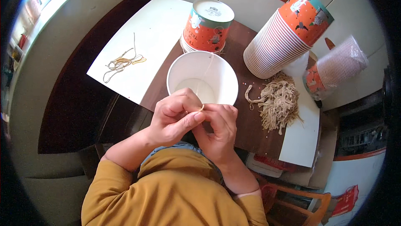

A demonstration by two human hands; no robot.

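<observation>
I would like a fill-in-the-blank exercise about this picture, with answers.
The left hand and right hand pinch a yellowish cord near an open bucket whose inside colour is ____.
The large string pile lies to the ____ of this bucket.
The orange bucket behind it stands upside ____.
Missing words: white; right; down.

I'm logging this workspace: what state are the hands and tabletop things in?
Left hand: pinching the cord.
Right hand: closed at it too.
Cord: bent, mostly hidden.
White bucket: open.
Orange bucket stack: upside down.
Tall bucket stack: nested.
Wrapped stack: nested, in clear plastic.
Twine heap: loose, tangled.
Strands: loose, loosely looped.
</observation>
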